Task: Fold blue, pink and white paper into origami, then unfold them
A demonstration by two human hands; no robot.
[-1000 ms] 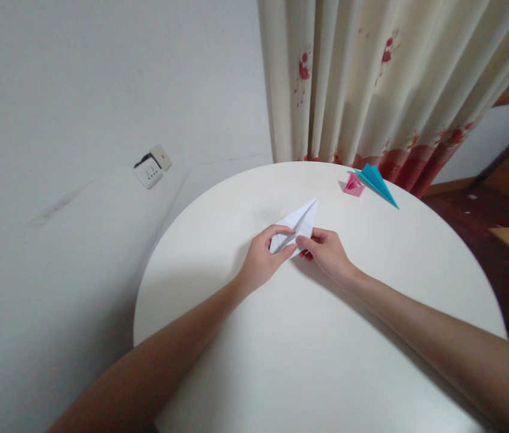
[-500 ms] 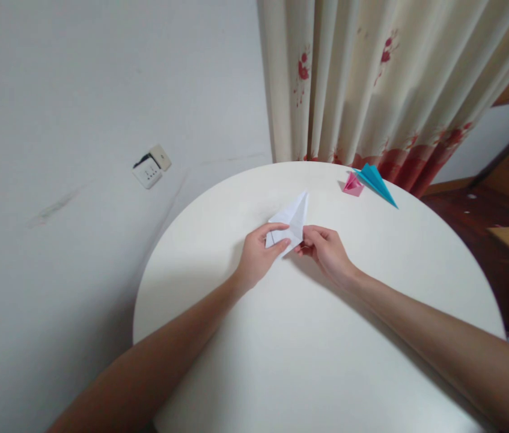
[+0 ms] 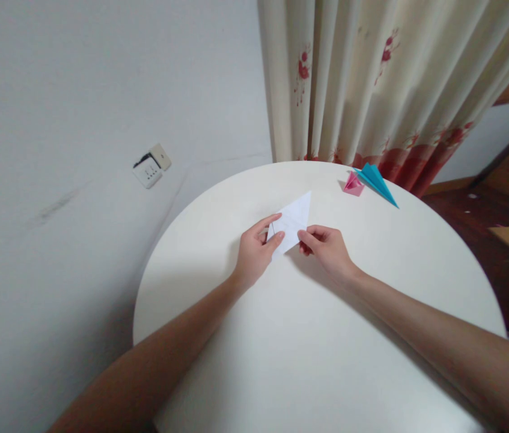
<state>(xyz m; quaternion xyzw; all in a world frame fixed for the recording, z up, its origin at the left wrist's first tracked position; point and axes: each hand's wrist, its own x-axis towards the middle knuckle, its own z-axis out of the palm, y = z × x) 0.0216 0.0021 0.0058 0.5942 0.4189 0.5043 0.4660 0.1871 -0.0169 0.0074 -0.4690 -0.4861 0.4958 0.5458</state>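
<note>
A folded sheet of white paper (image 3: 294, 219) is between my hands over the table, its pointed end facing away from me. My left hand (image 3: 256, 249) grips its left side, thumb on top and forefinger along the upper left edge. At the lower right edge, my right hand (image 3: 326, 245) pinches the paper between thumb and fingers. The undersides of the paper and the fingertips behind it are hidden.
The round white table (image 3: 317, 337) fills the middle. Near its far right edge lie a pink folded paper piece (image 3: 353, 184) and a blue paper plane (image 3: 377, 182). A floral curtain (image 3: 348, 78) hangs behind, and a wall with a socket (image 3: 148, 172) stands left.
The white paper's right flap now lies flatter, without the crease shadow seen before. My right thumb has come onto the paper's top face, and my left fingers have shifted slightly left.
</note>
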